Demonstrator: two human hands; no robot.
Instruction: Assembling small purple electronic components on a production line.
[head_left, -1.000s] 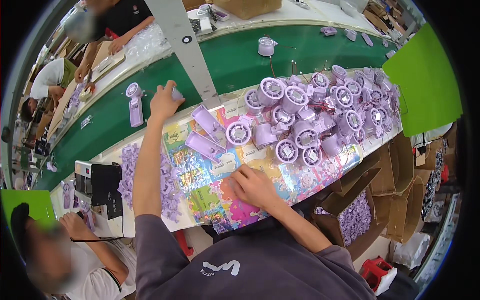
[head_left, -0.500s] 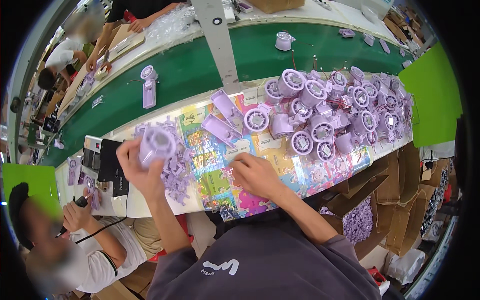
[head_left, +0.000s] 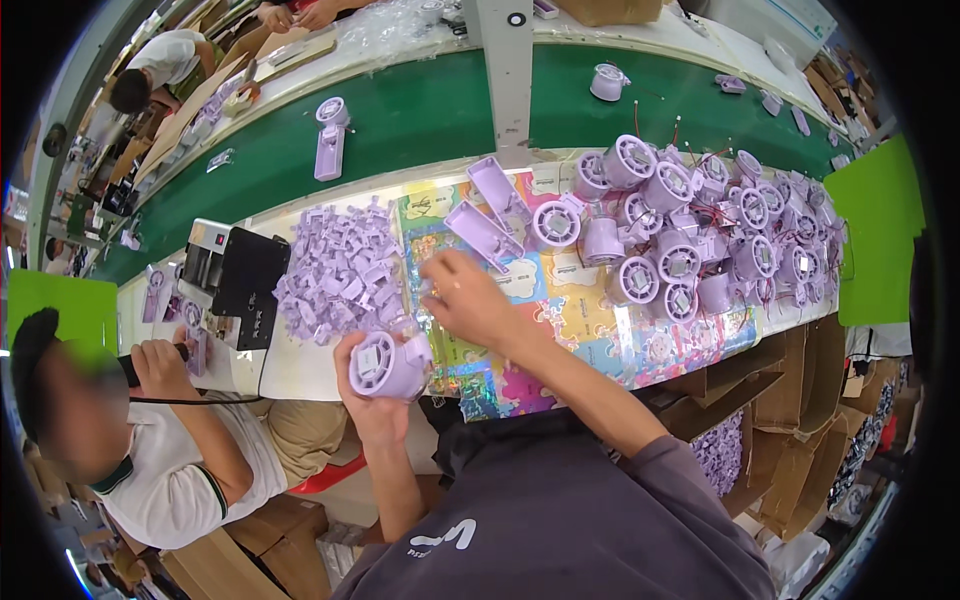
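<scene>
Low and left of centre, the left hand (head_left: 372, 395) has its grip clamped around a round lilac plastic fan housing (head_left: 385, 365), held just off the near edge of the bench (head_left: 300, 368), so a slip could drop it to the floor. The right hand (head_left: 468, 300), fingers loosely curled on nothing visible, hovers over the colourful patterned mat (head_left: 560, 310). The heap of small lilac plastic clips (head_left: 335, 270) crowds its left; open mat lies rightward.
</scene>
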